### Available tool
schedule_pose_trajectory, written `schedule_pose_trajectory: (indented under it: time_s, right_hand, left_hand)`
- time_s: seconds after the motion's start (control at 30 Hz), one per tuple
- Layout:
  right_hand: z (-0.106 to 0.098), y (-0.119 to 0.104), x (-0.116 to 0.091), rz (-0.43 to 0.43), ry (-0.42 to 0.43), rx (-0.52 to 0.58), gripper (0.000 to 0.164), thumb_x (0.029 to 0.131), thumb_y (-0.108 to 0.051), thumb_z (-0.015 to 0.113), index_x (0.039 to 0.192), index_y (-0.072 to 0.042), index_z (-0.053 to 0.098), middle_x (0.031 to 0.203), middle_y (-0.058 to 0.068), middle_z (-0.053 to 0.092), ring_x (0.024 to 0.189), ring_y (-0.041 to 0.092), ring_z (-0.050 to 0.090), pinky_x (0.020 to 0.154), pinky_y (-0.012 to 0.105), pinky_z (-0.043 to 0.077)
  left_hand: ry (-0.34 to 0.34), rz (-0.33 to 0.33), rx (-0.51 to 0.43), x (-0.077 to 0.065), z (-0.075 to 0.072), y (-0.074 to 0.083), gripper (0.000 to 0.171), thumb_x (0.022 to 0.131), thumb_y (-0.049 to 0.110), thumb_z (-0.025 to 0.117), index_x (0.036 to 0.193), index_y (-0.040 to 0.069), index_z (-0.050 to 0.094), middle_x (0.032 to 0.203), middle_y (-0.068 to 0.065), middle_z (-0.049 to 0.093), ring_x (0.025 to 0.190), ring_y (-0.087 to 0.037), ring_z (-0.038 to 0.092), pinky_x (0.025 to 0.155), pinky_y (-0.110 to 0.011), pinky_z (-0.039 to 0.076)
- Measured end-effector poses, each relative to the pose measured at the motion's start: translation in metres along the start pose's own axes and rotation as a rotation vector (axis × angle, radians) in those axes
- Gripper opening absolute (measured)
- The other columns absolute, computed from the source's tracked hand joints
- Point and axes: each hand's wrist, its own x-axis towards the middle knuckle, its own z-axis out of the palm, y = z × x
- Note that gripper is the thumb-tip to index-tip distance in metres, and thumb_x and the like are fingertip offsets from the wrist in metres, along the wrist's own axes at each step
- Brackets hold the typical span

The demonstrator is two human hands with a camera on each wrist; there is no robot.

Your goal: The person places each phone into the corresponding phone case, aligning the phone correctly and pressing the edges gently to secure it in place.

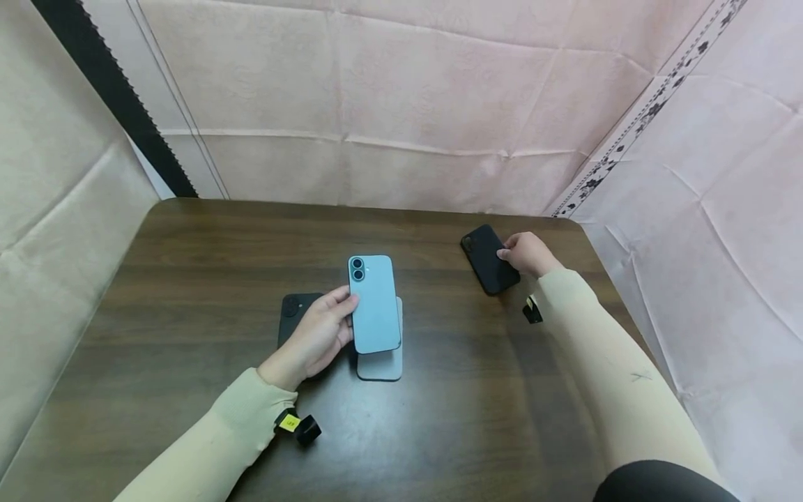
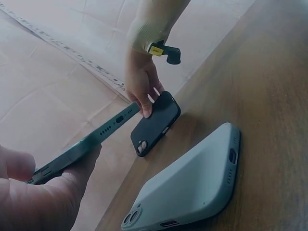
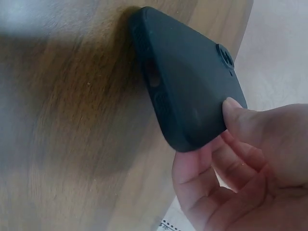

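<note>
My left hand (image 1: 316, 341) pinches a light blue phone (image 1: 376, 303) by its left edge, back side up, near the table's middle. Below that phone a pale phone case (image 1: 380, 368) lies on the table, partly covered in the head view; its camera ring and port cutout show in the left wrist view (image 2: 187, 187). A dark phone or case (image 1: 293, 315) lies partly hidden under my left hand. At the back right, my right hand (image 1: 530, 253) grips a black phone case (image 3: 187, 77) between thumb and fingers, its camera and port cutouts visible.
The brown wooden table (image 1: 188, 335) has rounded back corners. Pale creased cloth (image 1: 439, 90) hangs behind it and at both sides. A small black camera is strapped on each wrist. Something dark and rounded (image 1: 665, 481) shows at the bottom right.
</note>
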Motion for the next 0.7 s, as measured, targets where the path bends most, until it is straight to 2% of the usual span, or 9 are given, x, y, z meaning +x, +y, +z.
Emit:
schedule_pose_trajectory:
  time_s: [0.2, 0.47, 0.7]
  right_hand:
    - [0.001, 0.006, -0.005, -0.008, 0.043, 0.041, 0.034, 0.099, -0.021, 0.055, 0.118, 0.007, 0.059, 0.114, 0.025, 0.060, 0.097, 0.033, 0.056, 0.084, 0.048, 0.048]
    - [0.007, 0.015, -0.008, 0.068, -0.002, 0.368, 0.031, 0.101, -0.015, 0.052, 0.120, 0.010, 0.053, 0.108, 0.023, 0.057, 0.084, 0.025, 0.064, 0.080, 0.045, 0.055]
    - [0.013, 0.010, -0.013, 0.069, -0.035, 0.495, 0.032, 0.101, -0.016, 0.052, 0.123, 0.008, 0.051, 0.107, 0.020, 0.059, 0.087, 0.023, 0.062, 0.074, 0.038, 0.057]
  left_hand:
    - [-0.009, 0.006, -0.063, 0.000, -0.001, 0.000, 0.049, 0.108, 0.021, 0.030, 0.153, 0.005, 0.018, 0.150, -0.008, 0.036, 0.135, -0.020, 0.038, 0.104, -0.038, 0.038]
    - [-0.030, 0.034, -0.090, 0.003, -0.004, -0.002, 0.050, 0.108, 0.022, 0.028, 0.153, 0.007, 0.016, 0.152, -0.008, 0.033, 0.137, -0.021, 0.036, 0.106, -0.039, 0.037]
    - [-0.018, 0.033, -0.115, 0.005, -0.006, -0.003, 0.051, 0.108, 0.022, 0.028, 0.154, 0.005, 0.013, 0.152, -0.010, 0.030, 0.138, -0.022, 0.033, 0.107, -0.041, 0.035]
